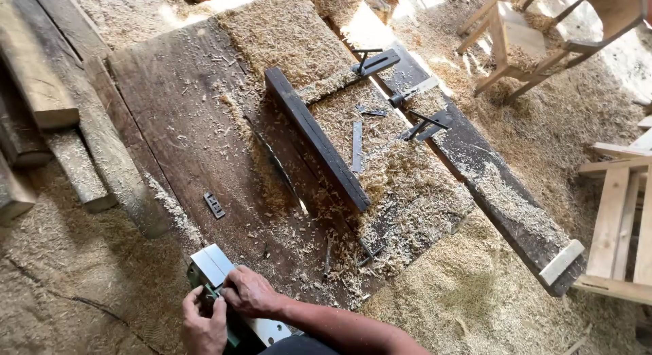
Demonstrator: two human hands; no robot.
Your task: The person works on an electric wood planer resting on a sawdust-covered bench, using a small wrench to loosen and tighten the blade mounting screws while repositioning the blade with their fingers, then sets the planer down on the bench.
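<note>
Electric planer (227,290), green-bodied with a bright metal sole turned up, is held at the near edge of the dark wooden worktop (176,110), at the bottom of the view. It is gripped by both hands: the left hand (204,324) is wrapped around its lower green part with fingers closed on it, and the right hand (250,292) is laid over the middle of the tool, fingers curled down against it. The worktop is strewn with wood shavings (401,178). A dark wooden bar (316,138) lies diagonally further up, well apart from the hands, with a flat metal blade (357,146) just beside it. A small dark metal piece (214,205) lies nearer the planer.
</note>
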